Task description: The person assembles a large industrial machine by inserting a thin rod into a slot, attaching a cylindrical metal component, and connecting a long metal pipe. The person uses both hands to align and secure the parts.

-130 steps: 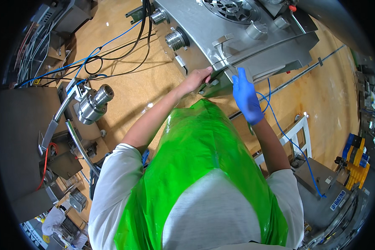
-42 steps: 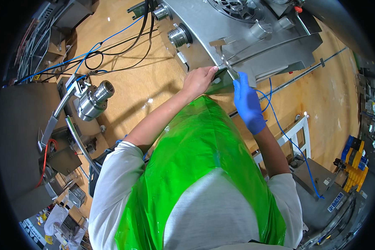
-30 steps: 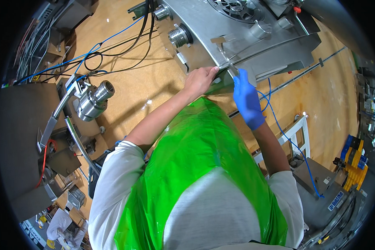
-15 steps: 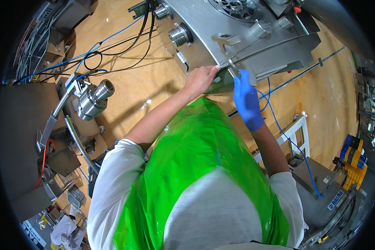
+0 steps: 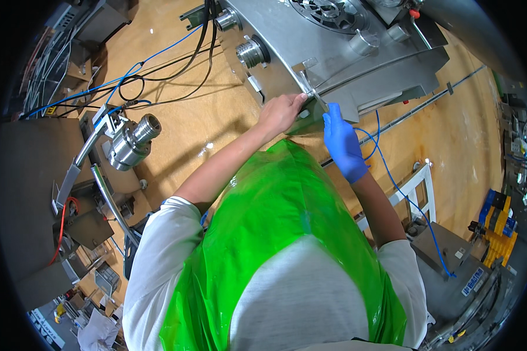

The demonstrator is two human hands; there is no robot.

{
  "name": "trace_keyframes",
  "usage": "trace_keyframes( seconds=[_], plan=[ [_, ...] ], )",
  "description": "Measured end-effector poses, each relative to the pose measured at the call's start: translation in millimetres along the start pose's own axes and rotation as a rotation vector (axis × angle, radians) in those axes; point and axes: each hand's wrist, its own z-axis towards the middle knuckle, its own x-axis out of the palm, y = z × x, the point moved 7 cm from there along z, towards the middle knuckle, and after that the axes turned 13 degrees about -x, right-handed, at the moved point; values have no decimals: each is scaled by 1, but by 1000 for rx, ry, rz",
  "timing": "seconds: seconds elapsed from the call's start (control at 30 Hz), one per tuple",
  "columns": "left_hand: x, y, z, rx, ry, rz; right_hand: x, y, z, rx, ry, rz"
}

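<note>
My bare left hand (image 5: 280, 111) is closed at the near corner of a large stainless-steel machine (image 5: 284, 36), its fingers bent over the edge. What lies under those fingers is hidden. In a blue glove, my right hand (image 5: 344, 143) grips a slim metal tool with a flat crosswise head (image 5: 317, 98). The tool slants up and left over the machine's edge, close to my left fingertips. Whether its head touches the steel, I cannot tell.
A threaded steel pipe fitting (image 5: 250, 52) sticks out of the machine's left side. Another steel fitting on a bracket (image 5: 132, 143) stands to the left. Black cables (image 5: 202, 41) and a blue hose (image 5: 392, 175) trail nearby. A white frame (image 5: 428, 190) stands at the right.
The metal tool has swung left and down, bringing its head nearer my left fingers. My right hand moved slightly left with it. The left hand stays at the machine's corner.
</note>
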Motion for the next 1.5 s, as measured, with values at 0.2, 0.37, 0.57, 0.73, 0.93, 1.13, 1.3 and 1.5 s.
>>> trace_keyframes(
  seconds=[0.2, 0.37, 0.57, 0.73, 0.93, 1.13, 1.3, 1.5],
  plan=[
    [2, 3, 2, 6, 21, -13, -13, 13, 3, -26, -30, 54],
    [1, 3, 2, 11, -23, -16, -3, 1, -1, -15, -2, -13],
    [-7, 2, 2, 13, -20, -2, -20, -3, 2, 61, -34, 166],
    [0, 2, 6, 220, -35, -225, -26, -22, -5, 195, -119, 177],
    [-4, -20, 5, 250, 28, -242, -41, -19, -3, 194, -204, 260],
    [-10, -21, 3, 129, 8, -122, -30, -27, 5, 47, -172, 283],
    [-11, 3, 5, 192, 38, -235, -34, -37, -2, 266, -185, 405],
    [-37, 13, -22, 278, 58, -484, -75, -82, 1, 231, -538, 492]
  ],
)
